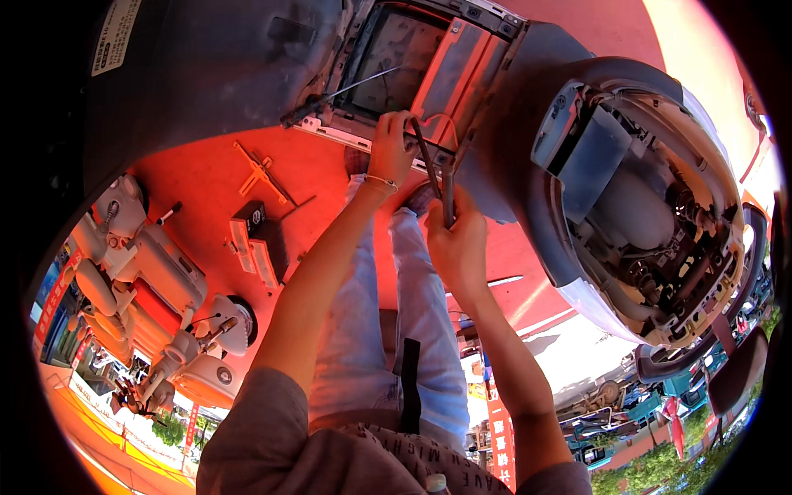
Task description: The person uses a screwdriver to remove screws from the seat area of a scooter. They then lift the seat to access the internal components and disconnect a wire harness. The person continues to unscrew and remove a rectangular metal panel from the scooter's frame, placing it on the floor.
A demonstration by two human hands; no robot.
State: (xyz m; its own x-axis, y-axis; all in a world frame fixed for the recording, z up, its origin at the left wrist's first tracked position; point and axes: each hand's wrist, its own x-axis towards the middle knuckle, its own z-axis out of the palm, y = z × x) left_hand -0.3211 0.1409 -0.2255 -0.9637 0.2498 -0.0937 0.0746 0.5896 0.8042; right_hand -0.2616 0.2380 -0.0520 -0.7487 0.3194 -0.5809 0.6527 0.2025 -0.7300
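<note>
Reaching to the near edge of a dark scooter body's open rectangular compartment [342, 134], the person keeps both hands close together, apparently so one steadies while the other controls. The right hand [458, 247] is closed in a fist around a short, dark grey bar [448, 196], thumb along it, probably for firm leverage. The left hand [391, 155] has its fingers bent at the upper end of a slim, dark brown strip [425, 153] slanting between the hands over that edge; I cannot tell whether they pinch it. Beyond, a long grey block with red bands [450, 70] fills the compartment's right side. At its near left corner, a thin metal rod with a black handle [355, 89] points inward, perhaps parked within easy reach.
</note>
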